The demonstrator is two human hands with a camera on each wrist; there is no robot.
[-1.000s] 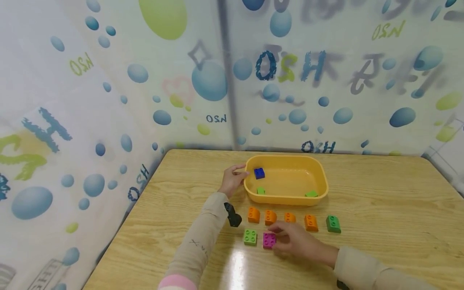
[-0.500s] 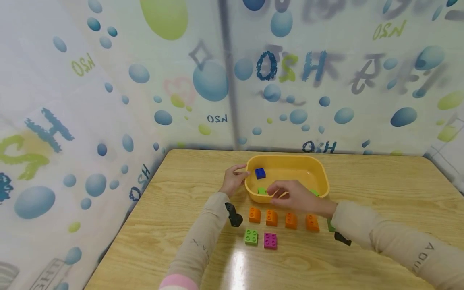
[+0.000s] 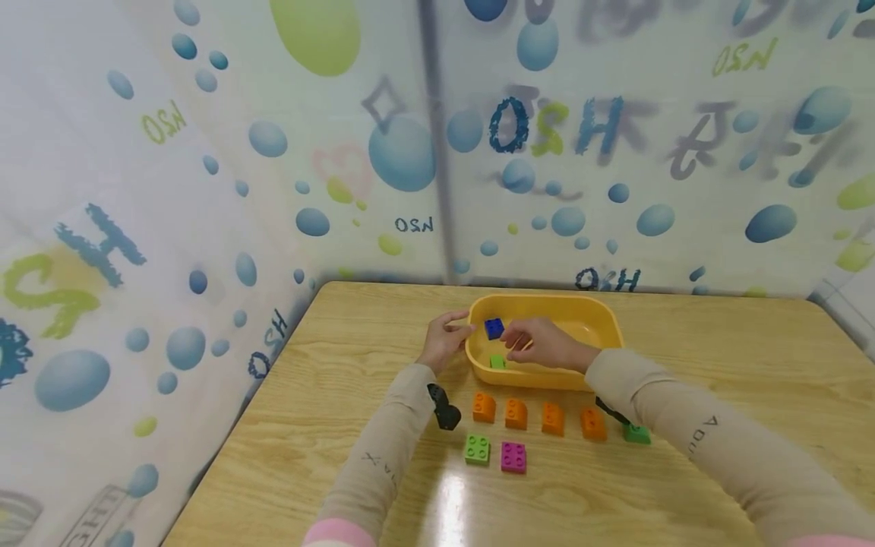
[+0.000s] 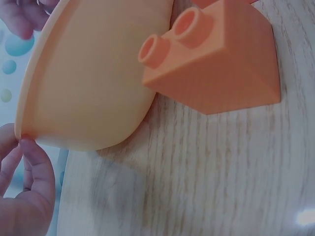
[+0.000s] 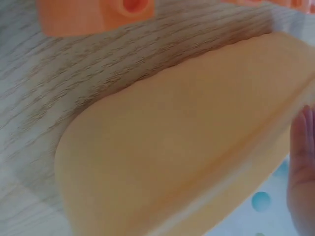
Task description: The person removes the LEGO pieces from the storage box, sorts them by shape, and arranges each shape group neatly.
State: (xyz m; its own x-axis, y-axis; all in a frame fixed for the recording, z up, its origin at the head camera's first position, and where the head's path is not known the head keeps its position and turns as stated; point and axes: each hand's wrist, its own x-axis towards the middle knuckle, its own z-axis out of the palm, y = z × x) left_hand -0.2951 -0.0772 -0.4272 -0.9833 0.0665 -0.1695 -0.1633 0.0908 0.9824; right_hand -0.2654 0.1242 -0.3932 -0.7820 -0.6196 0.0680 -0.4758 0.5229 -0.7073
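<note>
A yellow plastic tub stands on the table. My left hand pinches its left rim between thumb and fingers, as the left wrist view shows. Reaching over the near rim, my right hand is inside the tub's outline, its fingertips right beside a dark blue toy brick. Nothing shows between its fingers. A light green brick lies in the tub just below those fingertips. The right hand and forearm cover the tub's right part.
In front of the tub runs a row of orange bricks, ending in a dark green brick partly under the right sleeve. Nearer me lie a light green four-stud brick and a magenta brick. A patterned wall backs the table.
My right hand has moved from beside the magenta brick up and over the tub's near rim, then farther in toward the blue brick. The left hand keeps its hold on the rim.
</note>
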